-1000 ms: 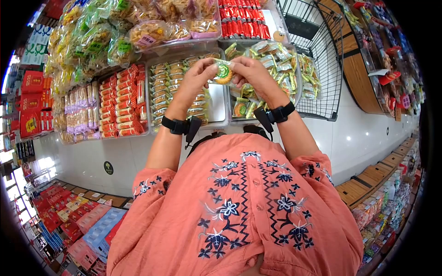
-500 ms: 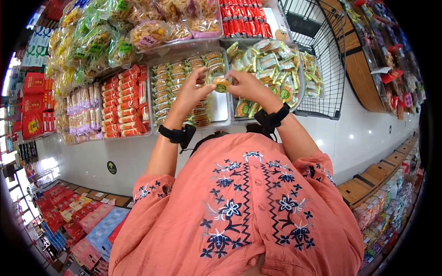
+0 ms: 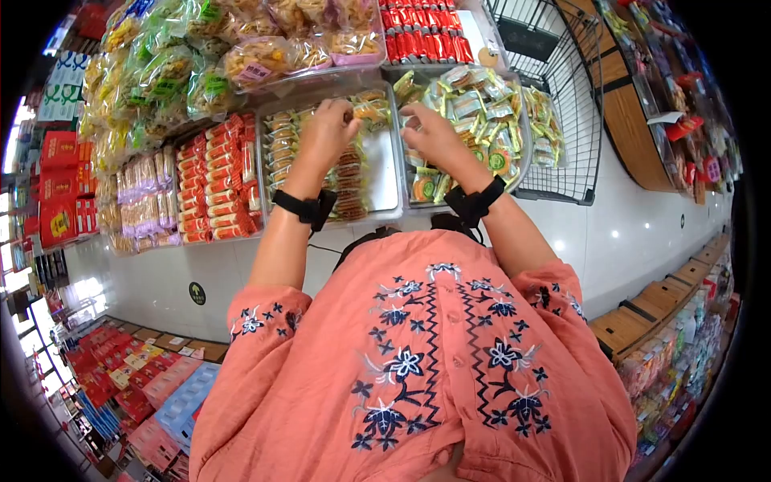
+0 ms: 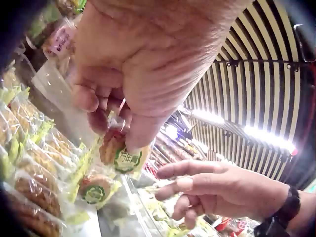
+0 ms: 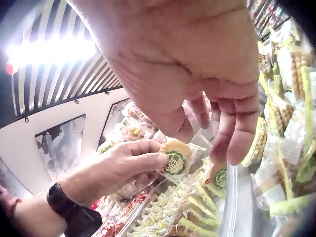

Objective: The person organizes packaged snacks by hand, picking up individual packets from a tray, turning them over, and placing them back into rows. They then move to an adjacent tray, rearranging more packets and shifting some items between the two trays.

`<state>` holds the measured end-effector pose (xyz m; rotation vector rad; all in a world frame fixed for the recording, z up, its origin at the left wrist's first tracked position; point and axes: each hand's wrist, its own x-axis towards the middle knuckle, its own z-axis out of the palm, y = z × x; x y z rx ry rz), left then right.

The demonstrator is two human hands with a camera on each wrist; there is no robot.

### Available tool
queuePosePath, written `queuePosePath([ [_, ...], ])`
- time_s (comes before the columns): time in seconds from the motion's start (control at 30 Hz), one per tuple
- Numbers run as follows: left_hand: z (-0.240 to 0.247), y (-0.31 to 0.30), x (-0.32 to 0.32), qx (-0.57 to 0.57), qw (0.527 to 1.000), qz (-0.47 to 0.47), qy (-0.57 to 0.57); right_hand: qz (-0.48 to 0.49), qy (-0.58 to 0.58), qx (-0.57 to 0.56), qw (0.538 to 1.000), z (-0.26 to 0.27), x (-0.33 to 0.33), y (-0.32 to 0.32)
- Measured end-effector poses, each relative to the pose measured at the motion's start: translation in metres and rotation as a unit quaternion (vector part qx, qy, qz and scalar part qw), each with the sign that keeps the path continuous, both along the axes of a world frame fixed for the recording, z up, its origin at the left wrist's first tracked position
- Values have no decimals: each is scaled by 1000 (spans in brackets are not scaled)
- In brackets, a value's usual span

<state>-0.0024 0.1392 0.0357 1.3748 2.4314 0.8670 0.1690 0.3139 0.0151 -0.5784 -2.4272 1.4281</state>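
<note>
Left hand (image 4: 143,64) pinches a round pastry (image 4: 121,155) (crinkly, clear-wrapped).

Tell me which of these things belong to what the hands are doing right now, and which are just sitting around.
In hand: left hand, pinching the wrapped pastry; right hand, fingers relaxed, close by; tray of pastry rows; loose pastry heap under the right hand.
Lying about: red packets; bagged snacks; wire basket.
</note>
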Motion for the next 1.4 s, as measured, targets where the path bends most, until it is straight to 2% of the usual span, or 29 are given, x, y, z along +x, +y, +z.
queuePosePath([
  [0.03,2,3,-3,1,1000,28,13,1,-20,-20,1000,-1,2,4],
  [0.17,-24,16,0,11,999,-28,16,6,-55,-61,997,-8,4,15],
  [0.3,-20,21,8,-35,999,-20,16,2,-68,-78,995,-6,8,12],
  [0.4,-21,19,7,2,1000,-17,23,1,-76,-101,992,-7,7,10],
  [0.5,-24,20,8,57,997,39,17,-11,-69,-124,990,-7,10,11],
  [0.6,-23,16,6,46,999,-6,-20,-17,-79,-136,987,-3,11,11],
  [0.7,-31,12,2,-2,999,-23,41,-12,-75,-136,988,-2,11,13],
  [0.8,-30,11,10,25,995,-31,88,-8,-77,-148,986,3,13,12],
  [1.0,-30,11,4,-16,986,-65,154,7,-66,-150,986,-6,13,12],
  [1.1,-23,12,2,-51,992,-52,106,3,-65,-137,988,-9,13,14],
  [1.23,-20,13,4,-112,984,-72,120,-7,-85,-154,984,-6,12,12],
  [1.3,-33,17,6,-121,977,-95,150,2,-75,-165,983,-3,11,10],
  [1.4,-46,20,9,-68,973,-83,206,5,-66,-164,984,-1,11,8],
])
